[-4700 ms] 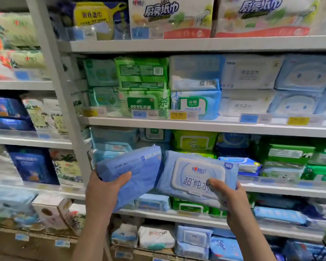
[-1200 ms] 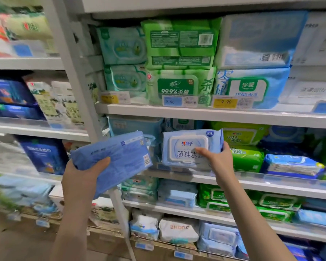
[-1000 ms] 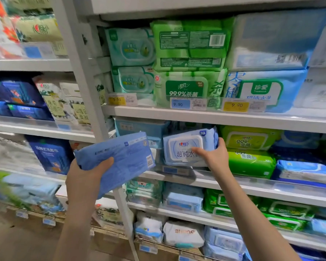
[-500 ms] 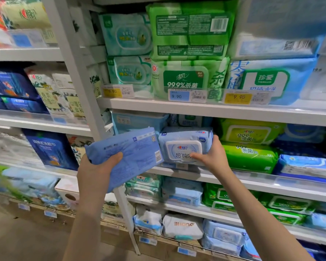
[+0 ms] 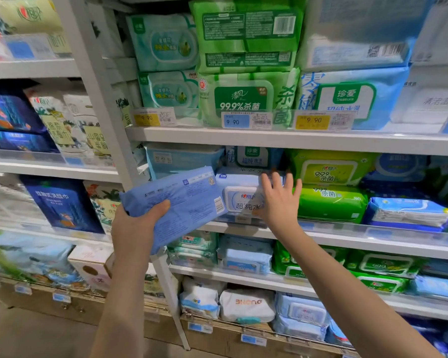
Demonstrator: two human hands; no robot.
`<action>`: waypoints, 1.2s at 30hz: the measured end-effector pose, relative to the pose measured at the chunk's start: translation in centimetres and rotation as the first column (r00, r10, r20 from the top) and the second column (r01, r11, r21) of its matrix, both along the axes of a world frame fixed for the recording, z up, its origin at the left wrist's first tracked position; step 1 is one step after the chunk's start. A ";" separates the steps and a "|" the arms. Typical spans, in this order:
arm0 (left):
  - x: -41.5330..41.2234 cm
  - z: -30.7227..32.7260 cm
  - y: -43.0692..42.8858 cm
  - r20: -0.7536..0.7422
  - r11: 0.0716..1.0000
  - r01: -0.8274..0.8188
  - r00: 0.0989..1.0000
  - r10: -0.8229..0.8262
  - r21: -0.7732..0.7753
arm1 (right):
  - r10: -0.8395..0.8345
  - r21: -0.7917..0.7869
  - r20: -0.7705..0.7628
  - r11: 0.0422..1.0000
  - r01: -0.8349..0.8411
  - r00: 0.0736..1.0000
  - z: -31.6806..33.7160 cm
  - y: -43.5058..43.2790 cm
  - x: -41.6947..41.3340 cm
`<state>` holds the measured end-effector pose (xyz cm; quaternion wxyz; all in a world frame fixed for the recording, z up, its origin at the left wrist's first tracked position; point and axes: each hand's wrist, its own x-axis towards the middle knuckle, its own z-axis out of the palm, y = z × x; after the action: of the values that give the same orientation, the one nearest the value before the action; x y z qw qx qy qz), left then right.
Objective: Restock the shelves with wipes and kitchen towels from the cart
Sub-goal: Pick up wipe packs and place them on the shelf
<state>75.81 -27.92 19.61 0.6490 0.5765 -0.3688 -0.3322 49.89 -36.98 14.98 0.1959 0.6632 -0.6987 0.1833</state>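
Right hand (image 5: pixel 277 200), fingers spread flat, should push the lidded wipes pack (image 5: pixel 239 200) squarely back from the shelf's (image 5: pixel 347 236) front edge, while the left hand (image 5: pixel 137 223) grips a second blue pack (image 5: pixel 181 202) just left of it.

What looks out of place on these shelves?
The white pack on the bottom shelf sits upside down: its orange lettering reads inverted. The top green pack faces back-out, barcode showing.
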 end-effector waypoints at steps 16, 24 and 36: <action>0.3 -0.5 0.7 0.005 1.000 0.002 1.000 -0.002 -0.005 | 0.036 0.110 -0.064 0.993 -0.029 0.997 1.1 -0.9 -0.9; 0.1 -0.7 0.5 -0.010 1.000 0.018 1.000 -0.019 -0.012 | -0.005 0.063 -0.113 0.998 0.012 0.994 1.0 -1.1 1.4; 1.1 -1.0 -0.7 -0.020 1.000 0.012 1.000 -0.013 -0.020 | 0.131 -0.167 -0.151 0.974 -0.156 0.980 -0.4 -2.8 1.9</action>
<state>76.92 -28.67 18.61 0.6562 0.5644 -0.3691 -0.3386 51.82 -39.80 14.56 0.2889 0.7029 -0.6143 0.2122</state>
